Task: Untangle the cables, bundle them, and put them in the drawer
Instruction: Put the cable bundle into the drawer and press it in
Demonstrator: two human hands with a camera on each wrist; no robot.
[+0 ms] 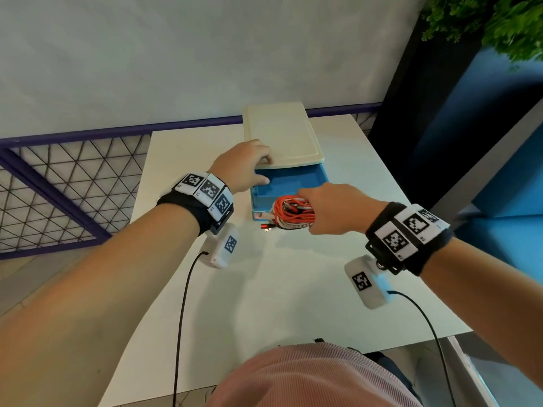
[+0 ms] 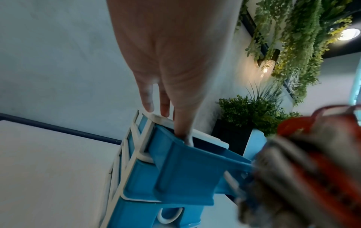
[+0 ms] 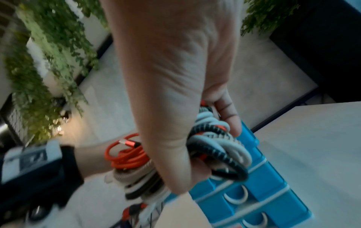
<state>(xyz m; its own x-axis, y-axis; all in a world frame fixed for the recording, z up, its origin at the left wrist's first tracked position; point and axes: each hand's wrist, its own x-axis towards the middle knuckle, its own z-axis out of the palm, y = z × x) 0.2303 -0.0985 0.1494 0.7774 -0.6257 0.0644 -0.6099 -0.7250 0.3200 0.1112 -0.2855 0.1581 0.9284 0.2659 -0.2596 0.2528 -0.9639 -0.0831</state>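
A small drawer unit with a cream top (image 1: 282,133) stands at the far side of the white table. Its blue top drawer (image 1: 293,183) is pulled out and looks empty. My left hand (image 1: 255,167) rests on the unit's front left corner, fingers (image 2: 164,108) straight on the cream top and thumb at the drawer's left rim (image 2: 185,162). My right hand (image 1: 329,210) grips a coiled bundle of orange, white and black cables (image 1: 293,214) just above the drawer's front edge. The right wrist view shows the bundle (image 3: 220,143) in my right hand (image 3: 195,146), with lower blue drawers (image 3: 263,192) beneath.
The table (image 1: 293,289) reaches from the unit to my body. A purple railing with wire mesh (image 1: 73,177) runs on the left. Dark and blue panels (image 1: 470,127) and green plants (image 1: 499,22) stand at the right. Black leads (image 1: 182,318) hang from both wrist cameras.
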